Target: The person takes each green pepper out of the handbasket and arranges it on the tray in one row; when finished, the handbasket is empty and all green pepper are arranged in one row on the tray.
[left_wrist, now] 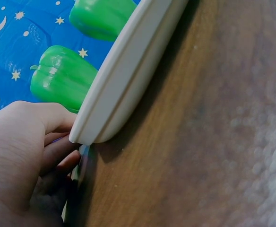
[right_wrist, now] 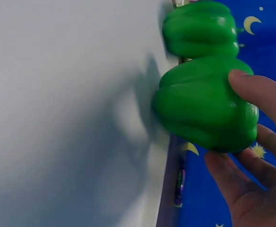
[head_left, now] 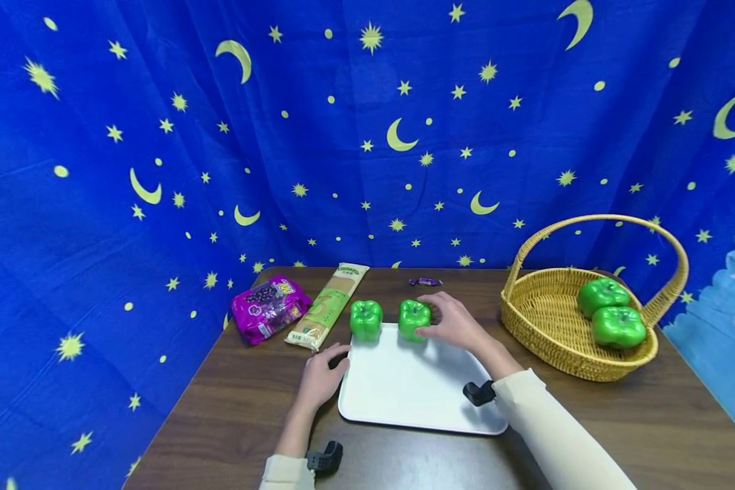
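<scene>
Two glossy green bell peppers stand at the far edge of a white tray. My right hand holds the right-hand bell pepper, its thumb on one side and fingers on the other; the right wrist view shows this bell pepper close up, tilted sideways in the picture. Just left of it stands the other bell pepper, which no hand touches. My left hand rests against the tray's left edge with loosely bent fingers; in the left wrist view its fingertips meet the tray rim and are partly hidden.
At right stands a wicker basket with a tall handle, holding two more green bell peppers. A purple snack bag and a long noodle packet lie left of the tray. Behind it lies a small purple wrapped candy.
</scene>
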The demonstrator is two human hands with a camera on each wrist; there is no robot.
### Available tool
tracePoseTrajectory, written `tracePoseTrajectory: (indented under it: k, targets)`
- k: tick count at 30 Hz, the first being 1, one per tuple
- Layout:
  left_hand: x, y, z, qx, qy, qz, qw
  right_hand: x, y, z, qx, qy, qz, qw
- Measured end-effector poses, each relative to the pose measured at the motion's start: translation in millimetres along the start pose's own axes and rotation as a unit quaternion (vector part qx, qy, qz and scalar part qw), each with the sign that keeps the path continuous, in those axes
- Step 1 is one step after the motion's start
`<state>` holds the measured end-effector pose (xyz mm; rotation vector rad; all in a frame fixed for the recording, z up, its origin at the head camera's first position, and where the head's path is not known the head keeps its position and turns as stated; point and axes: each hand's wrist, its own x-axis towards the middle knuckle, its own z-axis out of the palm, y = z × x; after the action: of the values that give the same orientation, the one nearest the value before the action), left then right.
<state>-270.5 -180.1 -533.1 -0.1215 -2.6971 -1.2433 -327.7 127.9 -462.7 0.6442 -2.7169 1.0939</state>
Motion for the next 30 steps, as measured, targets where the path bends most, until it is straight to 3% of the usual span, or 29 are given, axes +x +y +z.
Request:
tracePoseTrajectory:
  k: [11, 30]
  targets:
    - [-1.9, 1.2, 0.2, -0.008, 0.008, 0.017, 0.9998, 9.1, -8, 20, 0.005, -0.004, 0.004, 1.0000]
    - [-0.1, 0.1, 1.3, -0.006, 0.001, 0.003, 1.0000, 12.1, -16, 31, 0.003, 0.018, 0.022, 0.9996]
